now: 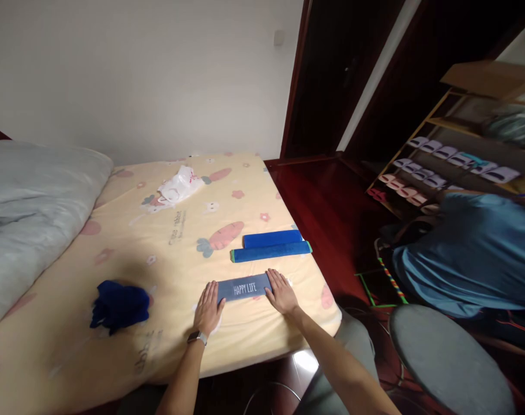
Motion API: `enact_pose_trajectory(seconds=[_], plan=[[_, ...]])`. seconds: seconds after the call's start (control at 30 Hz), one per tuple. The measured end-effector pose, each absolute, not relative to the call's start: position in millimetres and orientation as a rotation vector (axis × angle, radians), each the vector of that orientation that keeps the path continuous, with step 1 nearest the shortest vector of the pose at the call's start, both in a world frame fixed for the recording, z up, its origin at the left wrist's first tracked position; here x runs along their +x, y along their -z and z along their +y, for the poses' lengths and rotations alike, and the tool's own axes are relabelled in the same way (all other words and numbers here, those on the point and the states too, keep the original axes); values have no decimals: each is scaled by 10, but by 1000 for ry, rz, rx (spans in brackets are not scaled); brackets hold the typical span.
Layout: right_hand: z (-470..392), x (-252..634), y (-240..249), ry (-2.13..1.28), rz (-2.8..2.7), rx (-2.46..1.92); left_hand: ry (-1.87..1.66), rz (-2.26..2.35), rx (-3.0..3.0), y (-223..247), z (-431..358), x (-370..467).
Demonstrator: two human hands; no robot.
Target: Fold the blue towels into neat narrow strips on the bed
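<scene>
From where I stand, both bare hands lie palm down at the ends of a flat, grey-blue folded cloth strip lettered "HAPPY LIFE" (pixel 244 288). The left hand (pixel 207 308) is open, its fingers nearly straight and close together, resting on the left end; the right hand (pixel 281 292) is open too, its fingers laid over the right end and its thumb on the near side. Neither is closed in a grip. The strip lies near the bed's front edge, on a pale yellow sheet printed with carrots, rabbits and flowers (pixel 219 207).

The fingers hide both ends of the strip, and I can't make out what lies beneath the palms. The crumpled dark blue cloth (pixel 119 306), well off to the left, is too shadowed for its folds to read clearly. The grey quilt (pixel 37 213) is cut off at the left, and the draped blue fabric (pixel 483 253) beyond the round grey stool (pixel 450 357) is blurred.

Just beyond the strip sit two more folded pieces — a long, narrow blue cloth roll with green edging (pixel 271 252) and, right behind it, a plain bright blue folded cloth (pixel 273 238), soft-looking and rectangular. Farther back lies a thin, wrinkled white plastic bag (pixel 180 185). A square-faced watch (pixel 197 337) circles the left wrist.
</scene>
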State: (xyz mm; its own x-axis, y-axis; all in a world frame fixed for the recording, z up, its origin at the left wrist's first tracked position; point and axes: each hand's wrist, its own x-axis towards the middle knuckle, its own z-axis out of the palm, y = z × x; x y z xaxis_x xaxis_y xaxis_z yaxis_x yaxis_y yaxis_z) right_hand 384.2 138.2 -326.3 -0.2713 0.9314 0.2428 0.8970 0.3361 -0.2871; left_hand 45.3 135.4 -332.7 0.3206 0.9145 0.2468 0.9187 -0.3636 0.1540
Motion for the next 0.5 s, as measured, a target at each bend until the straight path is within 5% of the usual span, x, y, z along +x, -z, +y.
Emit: enact_pose_trajectory(seconds=[0.3,0.5], plan=[[1321,4322,3127,-454,-2046,-1667,809,-2143,-2480,3379,1270,173],[961,4407,2886,-1075,-674,-1686,1540,-2737,-1500,3316,1114,132]])
